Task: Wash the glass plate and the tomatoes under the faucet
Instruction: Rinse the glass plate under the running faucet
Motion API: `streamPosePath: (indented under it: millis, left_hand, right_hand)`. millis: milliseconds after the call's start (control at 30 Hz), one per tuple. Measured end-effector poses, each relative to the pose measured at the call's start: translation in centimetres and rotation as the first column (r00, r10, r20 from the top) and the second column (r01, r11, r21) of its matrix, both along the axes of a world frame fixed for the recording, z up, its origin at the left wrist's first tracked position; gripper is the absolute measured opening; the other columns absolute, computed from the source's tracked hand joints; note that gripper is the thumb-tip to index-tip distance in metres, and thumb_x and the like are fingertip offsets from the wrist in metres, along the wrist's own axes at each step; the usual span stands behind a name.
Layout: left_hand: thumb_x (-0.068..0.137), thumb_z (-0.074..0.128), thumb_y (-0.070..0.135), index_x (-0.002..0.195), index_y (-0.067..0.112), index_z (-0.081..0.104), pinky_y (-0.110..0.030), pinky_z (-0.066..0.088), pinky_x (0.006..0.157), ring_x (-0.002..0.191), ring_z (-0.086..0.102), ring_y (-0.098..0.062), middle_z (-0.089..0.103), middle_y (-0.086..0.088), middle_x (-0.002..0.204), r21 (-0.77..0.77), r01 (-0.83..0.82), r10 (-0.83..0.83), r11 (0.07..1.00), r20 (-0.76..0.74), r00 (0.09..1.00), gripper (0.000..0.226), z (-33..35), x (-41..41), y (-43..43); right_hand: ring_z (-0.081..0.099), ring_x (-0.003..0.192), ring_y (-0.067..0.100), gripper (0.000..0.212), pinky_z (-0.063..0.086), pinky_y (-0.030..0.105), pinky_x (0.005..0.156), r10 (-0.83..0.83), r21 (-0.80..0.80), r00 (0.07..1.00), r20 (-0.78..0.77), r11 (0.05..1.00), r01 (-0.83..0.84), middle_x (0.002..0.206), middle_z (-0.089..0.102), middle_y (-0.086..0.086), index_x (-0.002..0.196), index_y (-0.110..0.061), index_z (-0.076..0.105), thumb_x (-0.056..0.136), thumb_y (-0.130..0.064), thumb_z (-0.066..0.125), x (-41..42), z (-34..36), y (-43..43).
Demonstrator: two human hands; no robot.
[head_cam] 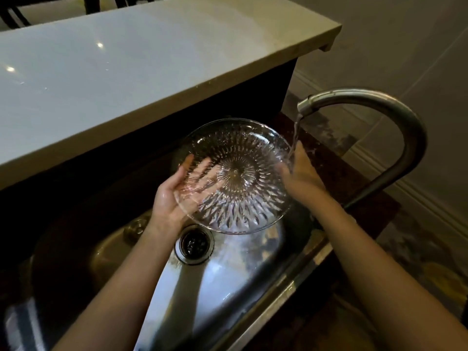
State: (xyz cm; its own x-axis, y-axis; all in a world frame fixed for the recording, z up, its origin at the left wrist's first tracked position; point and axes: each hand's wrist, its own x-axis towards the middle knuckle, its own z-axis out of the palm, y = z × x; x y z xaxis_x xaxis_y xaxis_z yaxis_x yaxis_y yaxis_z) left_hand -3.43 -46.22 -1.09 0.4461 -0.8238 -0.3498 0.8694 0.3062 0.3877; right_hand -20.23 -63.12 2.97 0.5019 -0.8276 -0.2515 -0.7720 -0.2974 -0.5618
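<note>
The glass plate (236, 174) is up off the sink (228, 287), held in the air between both hands, tipped so its cut starburst pattern faces upward and toward me. It hangs just past the drain (194, 244), which sits at about 7 o'clock from the plate's centre.

The left hand (168, 198) is under the plate at its 8 o'clock side, palm up. Its fingers (202, 165) are spread out straight beneath the glass and show through it, reaching nearly to the centre knob. It is a flat, cradling support, with nothing curled around the rim as far as I can see.

The right hand (302, 173) is against the rim at 3 o'clock, back of the hand toward me. I cannot tell whether it pinches the edge or only steadies it, because the glass and the water blur the fingers there.

The faucet (395, 115) arches over from the 3 o'clock side of the scene, its spout ending above the plate's 2 o'clock edge. A thin stream of water (295, 133) falls from it right onto the right hand and the rim beside it. A pale countertop (126, 72) runs across behind the sink, from 9 to 1 o'clock.
</note>
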Motion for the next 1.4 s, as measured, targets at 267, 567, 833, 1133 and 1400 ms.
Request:
streamPosePath:
  millis: [267, 567, 833, 1133, 1400]
  left_hand:
    - [0.093, 0.053, 0.021, 0.128, 0.002, 0.044, -0.019, 0.053, 0.057, 0.075, 0.064, -0.016, 0.063, -0.014, 0.108, 0.744, -0.283, -0.297, 0.605, 0.541, 0.787, 0.041, -0.3, -2.0, -3.0]
    - [0.093, 0.009, 0.054, 0.147, 0.033, 0.003, -0.044, -0.008, 0.117, 0.142, -0.01, -0.005, -0.002, 0.011, 0.157, 0.406, -0.422, -0.566, 0.81, 0.73, -0.383, 0.058, 0.0, -6.8, -10.2]
    - [0.094, 0.02, 0.058, 0.146, 0.014, 0.016, -0.035, 0.043, 0.097, 0.121, 0.05, -0.032, 0.054, -0.015, 0.13, 0.784, -0.447, -0.807, 0.431, 0.557, 0.198, 0.068, -2.5, 1.6, -3.6]
    - [0.092, 0.048, 0.002, 0.093, 0.008, 0.062, -0.027, 0.06, 0.059, 0.067, 0.072, -0.019, 0.073, -0.01, 0.074, 0.6, -0.003, -0.422, 0.8, 0.567, 0.707, 0.015, -3.3, 4.7, 3.9]
    - [0.093, 0.049, 0.005, 0.088, 0.015, 0.061, -0.019, 0.057, 0.056, 0.062, 0.071, -0.01, 0.074, 0.001, 0.068, 0.563, -0.272, -0.343, 0.78, 0.748, 0.568, 0.016, -2.1, 4.7, 8.1]
  right_hand:
    - [0.058, 0.034, 0.013, 0.017, 0.044, 0.021, 0.034, -0.348, 0.222, 0.818, 0.457, 0.936, 0.274, 0.065, 0.063, 0.007, 0.093, -0.012, 0.05, 0.098, -0.018, 0.036, 1.9, 1.4, -0.7]
    - [0.048, 0.065, 0.002, 0.017, 0.034, 0.02, 0.049, -0.25, 0.006, 0.833, 0.494, 0.959, 0.284, 0.075, 0.048, -0.011, 0.09, -0.018, 0.052, 0.097, -0.023, 0.037, 1.1, 0.6, 1.5]
    - [0.061, 0.058, 0.022, 0.018, 0.052, 0.031, 0.049, -0.25, -0.002, 0.761, 0.599, 0.95, 0.314, 0.08, 0.065, 0.007, 0.085, -0.026, 0.051, 0.096, -0.021, 0.039, -0.7, -0.2, 2.2]
    - [0.062, 0.056, 0.013, 0.02, 0.052, 0.025, 0.05, -0.053, 0.069, 0.714, 0.699, 0.998, 0.006, 0.077, 0.065, 0.001, 0.089, -0.038, 0.048, 0.099, -0.025, 0.037, 0.2, -3.7, 3.9]
    - [0.068, 0.066, 0.008, 0.012, 0.054, 0.017, 0.057, 0.003, 0.179, 0.734, 0.68, 0.969, -0.169, 0.086, 0.065, 0.008, 0.093, -0.018, 0.048, 0.099, -0.016, 0.037, 0.9, -5.9, 5.8]
